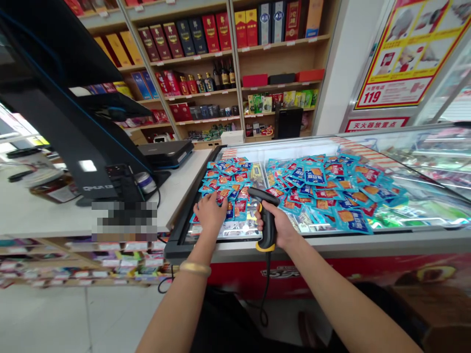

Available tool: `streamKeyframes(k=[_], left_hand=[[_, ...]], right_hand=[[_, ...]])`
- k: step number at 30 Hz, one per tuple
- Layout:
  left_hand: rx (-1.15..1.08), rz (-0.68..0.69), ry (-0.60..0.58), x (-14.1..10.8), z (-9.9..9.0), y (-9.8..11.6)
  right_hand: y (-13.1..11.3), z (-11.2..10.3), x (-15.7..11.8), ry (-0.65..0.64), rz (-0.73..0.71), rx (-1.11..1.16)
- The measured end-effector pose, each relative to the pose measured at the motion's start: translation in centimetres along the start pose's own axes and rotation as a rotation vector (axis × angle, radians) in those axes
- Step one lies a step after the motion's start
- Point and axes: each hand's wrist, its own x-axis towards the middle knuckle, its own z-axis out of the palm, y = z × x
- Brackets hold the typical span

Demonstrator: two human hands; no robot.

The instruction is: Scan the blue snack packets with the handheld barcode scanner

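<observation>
My right hand point(277, 223) is wrapped round the handle of a black and yellow barcode scanner point(270, 228), its head pointing up and left and its cable hanging down. My left hand point(211, 211), fingers spread, rests over the near edge of a smaller spread of blue snack packets point(230, 179); whether it presses on one I cannot tell. To the right of the scanner lies a larger heap of the same kind of packets point(327, 184), with red or dark blue labels. Both groups lie on the glass top of a chest freezer point(235, 235).
A white counter point(176, 181) on the left carries a black checkout terminal point(95, 166), a flat black device point(167, 151) and lidded jars point(51, 184). Shelves point(195, 56) of boxes and bottles stand behind the freezer. A cardboard box point(434, 304) is at lower right.
</observation>
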Motion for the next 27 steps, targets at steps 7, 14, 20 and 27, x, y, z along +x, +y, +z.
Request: streamKeyframes(k=[7,14,20,27], left_hand=[[-0.117,0.124,0.137,-0.6,0.2,-0.1],[0.015,0.066,-0.01,-0.5,1.0,-0.2],[-0.114,0.092,0.132,-0.7,0.8,-0.2],[-0.511,0.282,0.203,-1.0,1.2,-0.7]], right_hand=[[0.2,-0.1,0.0,-0.002,-0.005,0.004],[0.2,-0.1,0.0,-0.001,-0.003,0.006],[0.2,-0.1,0.1,-0.004,-0.005,0.005],[0.3,-0.1,0.0,-0.013,-0.012,-0.005]])
